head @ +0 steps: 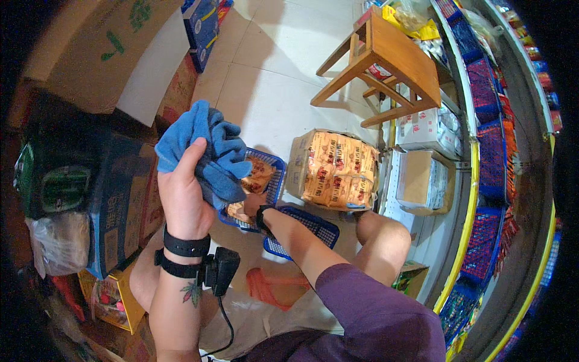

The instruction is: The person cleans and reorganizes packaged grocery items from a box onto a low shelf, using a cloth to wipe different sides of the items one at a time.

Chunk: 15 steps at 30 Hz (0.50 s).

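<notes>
My left hand [187,194] is raised and grips a bunched blue cloth [203,154], thumb on top. Lower down, my right hand [252,204] reaches into a blue plastic basket [279,174] on the floor, at orange snack packets [260,175]. The cloth covers part of that basket, and my right fingers are mostly hidden. A second blue plastic basket [323,225] lies under my right forearm. Just beyond my knee is an opened cardboard carton [297,169] filled with rows of similar orange packets [341,167].
A wooden stool [402,63] stands on the tiled floor ahead. Shelving with a yellow edge strip [459,235] and blue baskets [491,151] runs along the right. Large cardboard boxes [113,59] and a blue box [111,212] crowd the left. A red plastic thing [276,287] lies between my legs.
</notes>
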Each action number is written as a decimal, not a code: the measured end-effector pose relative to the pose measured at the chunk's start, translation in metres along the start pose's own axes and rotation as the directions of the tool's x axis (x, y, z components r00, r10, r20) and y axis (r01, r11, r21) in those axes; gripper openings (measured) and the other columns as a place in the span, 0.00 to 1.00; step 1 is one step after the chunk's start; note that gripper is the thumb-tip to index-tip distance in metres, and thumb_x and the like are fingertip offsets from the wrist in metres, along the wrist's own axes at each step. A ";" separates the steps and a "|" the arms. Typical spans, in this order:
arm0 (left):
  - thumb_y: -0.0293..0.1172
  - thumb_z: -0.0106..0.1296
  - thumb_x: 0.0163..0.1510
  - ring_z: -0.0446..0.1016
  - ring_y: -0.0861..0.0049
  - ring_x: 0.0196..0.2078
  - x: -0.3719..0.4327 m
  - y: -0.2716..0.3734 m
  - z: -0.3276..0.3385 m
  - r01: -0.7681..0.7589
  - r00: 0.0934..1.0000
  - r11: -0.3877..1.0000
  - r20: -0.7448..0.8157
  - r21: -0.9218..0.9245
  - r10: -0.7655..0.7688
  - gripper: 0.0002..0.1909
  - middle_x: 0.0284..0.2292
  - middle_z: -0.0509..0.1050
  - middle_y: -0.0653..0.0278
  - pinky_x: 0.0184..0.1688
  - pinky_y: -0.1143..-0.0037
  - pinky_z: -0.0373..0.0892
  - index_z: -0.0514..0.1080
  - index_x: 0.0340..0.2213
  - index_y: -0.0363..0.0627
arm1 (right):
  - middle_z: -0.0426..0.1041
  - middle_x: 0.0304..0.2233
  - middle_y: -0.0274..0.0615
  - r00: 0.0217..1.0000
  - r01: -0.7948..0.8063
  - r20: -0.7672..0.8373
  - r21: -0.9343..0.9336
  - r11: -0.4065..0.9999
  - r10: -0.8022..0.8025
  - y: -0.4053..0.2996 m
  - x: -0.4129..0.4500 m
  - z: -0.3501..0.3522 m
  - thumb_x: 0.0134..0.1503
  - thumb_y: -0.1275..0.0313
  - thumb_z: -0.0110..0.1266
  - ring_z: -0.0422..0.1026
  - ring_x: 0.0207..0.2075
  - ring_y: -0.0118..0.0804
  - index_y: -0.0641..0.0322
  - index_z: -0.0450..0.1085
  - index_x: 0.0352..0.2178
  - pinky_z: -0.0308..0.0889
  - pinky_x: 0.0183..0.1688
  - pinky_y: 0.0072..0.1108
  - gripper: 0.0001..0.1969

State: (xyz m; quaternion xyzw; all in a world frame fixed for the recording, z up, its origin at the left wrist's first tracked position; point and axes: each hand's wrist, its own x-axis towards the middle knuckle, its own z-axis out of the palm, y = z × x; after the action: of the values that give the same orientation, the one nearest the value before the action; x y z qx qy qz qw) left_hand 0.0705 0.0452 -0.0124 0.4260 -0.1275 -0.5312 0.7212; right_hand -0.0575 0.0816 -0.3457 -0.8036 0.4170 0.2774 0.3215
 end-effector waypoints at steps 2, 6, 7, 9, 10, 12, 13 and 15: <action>0.22 0.43 0.55 0.75 0.69 0.36 0.000 0.002 0.006 -0.021 1.000 1.000 -0.010 0.010 0.021 0.20 0.43 0.71 0.53 0.35 0.72 0.76 0.62 0.49 0.32 | 0.72 0.42 0.48 0.999 -0.002 -0.041 0.061 0.998 0.005 0.005 0.001 0.003 0.54 0.59 0.45 0.70 0.42 0.47 0.56 0.67 0.44 0.65 0.44 0.37 0.19; 0.22 0.43 0.55 0.75 0.68 0.36 0.003 0.000 0.004 0.017 0.999 1.000 0.050 -0.019 -0.016 0.19 0.42 0.72 0.53 0.34 0.71 0.76 0.62 0.49 0.32 | 0.73 0.39 0.48 0.978 0.061 -0.209 0.369 0.928 0.019 0.013 0.010 0.030 0.53 0.60 0.46 0.71 0.39 0.47 0.57 0.69 0.41 0.67 0.41 0.36 0.17; 0.22 0.43 0.55 0.75 0.68 0.36 0.001 0.002 0.008 0.021 0.998 1.000 0.057 -0.007 -0.021 0.19 0.42 0.72 0.53 0.34 0.71 0.76 0.62 0.49 0.33 | 0.73 0.38 0.48 0.959 0.105 -0.280 0.495 0.862 0.044 0.015 0.012 0.036 0.52 0.60 0.47 0.72 0.38 0.48 0.57 0.69 0.40 0.67 0.41 0.35 0.17; 0.22 0.43 0.55 0.75 0.67 0.35 -0.001 0.004 0.009 0.019 0.998 1.000 0.062 0.005 -0.019 0.19 0.42 0.72 0.53 0.33 0.70 0.76 0.62 0.49 0.33 | 0.74 0.36 0.48 0.919 0.207 -0.382 0.671 0.712 0.093 0.014 0.017 0.040 0.52 0.61 0.47 0.73 0.37 0.48 0.57 0.70 0.38 0.68 0.40 0.35 0.16; 0.23 0.43 0.55 0.75 0.67 0.35 -0.002 0.004 0.008 0.017 0.999 1.000 0.045 0.004 -0.017 0.19 0.41 0.72 0.53 0.33 0.70 0.76 0.63 0.49 0.33 | 0.74 0.36 0.48 0.916 0.125 -0.386 0.525 0.842 0.105 0.016 0.018 0.036 0.51 0.61 0.49 0.73 0.36 0.48 0.57 0.71 0.37 0.68 0.39 0.35 0.16; 0.23 0.43 0.55 0.75 0.67 0.35 -0.002 0.002 0.011 0.015 0.999 1.000 0.041 -0.003 -0.015 0.19 0.40 0.72 0.53 0.32 0.70 0.77 0.63 0.49 0.33 | 0.74 0.35 0.48 0.968 -0.016 -0.238 0.262 0.965 0.081 0.031 0.021 0.033 0.48 0.60 0.51 0.73 0.35 0.50 0.57 0.71 0.37 0.68 0.37 0.35 0.17; 0.23 0.43 0.55 0.75 0.67 0.35 -0.002 0.003 0.005 0.005 1.000 1.000 0.005 0.005 -0.005 0.19 0.40 0.72 0.53 0.31 0.70 0.77 0.63 0.48 0.33 | 0.75 0.33 0.50 0.978 0.021 -0.207 0.188 0.982 0.019 0.018 0.013 0.019 0.46 0.64 0.53 0.74 0.33 0.49 0.60 0.72 0.35 0.70 0.33 0.34 0.16; 0.23 0.43 0.55 0.75 0.67 0.34 -0.001 0.003 0.003 -0.003 1.000 1.000 -0.014 0.000 0.003 0.19 0.40 0.72 0.53 0.30 0.70 0.76 0.63 0.48 0.33 | 0.75 0.31 0.52 0.982 0.049 -0.185 0.109 0.993 -0.028 0.012 0.001 0.000 0.43 0.68 0.55 0.76 0.30 0.47 0.62 0.73 0.34 0.71 0.29 0.33 0.15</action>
State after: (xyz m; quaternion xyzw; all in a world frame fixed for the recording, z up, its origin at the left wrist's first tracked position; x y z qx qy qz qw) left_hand 0.0699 0.0450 -0.0079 0.4297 -0.1231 -0.5269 0.7229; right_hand -0.0673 0.0753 -0.3497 -0.8141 0.4442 0.1721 0.3322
